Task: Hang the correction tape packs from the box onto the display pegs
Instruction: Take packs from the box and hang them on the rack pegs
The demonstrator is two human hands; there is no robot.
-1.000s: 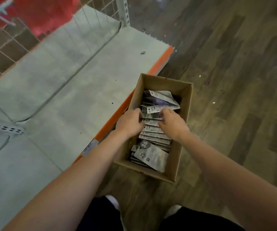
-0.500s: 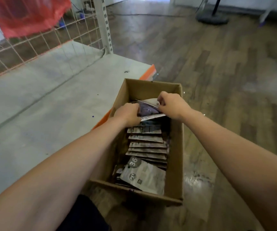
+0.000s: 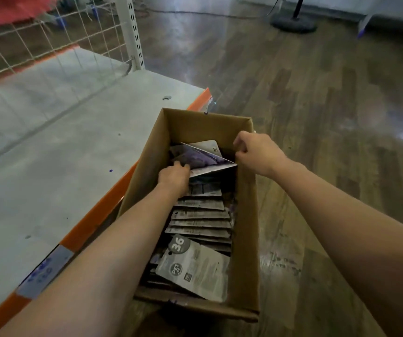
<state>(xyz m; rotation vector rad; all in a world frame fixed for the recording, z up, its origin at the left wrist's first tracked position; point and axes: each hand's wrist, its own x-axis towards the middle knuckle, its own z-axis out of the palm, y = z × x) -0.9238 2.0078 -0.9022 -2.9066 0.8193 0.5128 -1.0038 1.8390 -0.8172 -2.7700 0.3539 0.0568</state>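
Both hands are in the far end of the box (image 3: pixel 245 229). L hand (image 3: pixel 174 177) has fingers curled onto the near-left edge of the lifted packs (image 3: pixel 201 158), gripping them. R hand (image 3: pixel 256 152) sits at the packs' right corner by the box's right wall, fingers curled; whether it actually pinches the corner or just touches it, can't tell.

Box is plain brown corrugated cardboard, long rectangle, top open, flaps not seen. Lifted packs are flat cards w/ purple blister bulges, tilted up on edge, one white card back showing "36". Rest of the correction tape packs (image 3: pixel 199 216) lie shingled flat in a row down the box, grey printed backs up. One pack at the near end (image 3: pixel 194 266) lies face up at a slant, rounded top w/ a dark "36" badge and a hang hole.

Box stands on a dark wood-plank floor (image 3: pixel 317 105), glossy, some glare. Its left wall runs just beside the orange front edge of a low grey shelf deck (image 3: pixel 50 154); the deck is matte, scuffed. At the deck's far edge stands white wire grid backing (image 3: pixel 50 40) and a slotted white upright (image 3: pixel 132 32). Red netting at top-left corner. Round black stand base (image 3: pixel 292 24) far back on the floor.

Floor to the right of the box is open.
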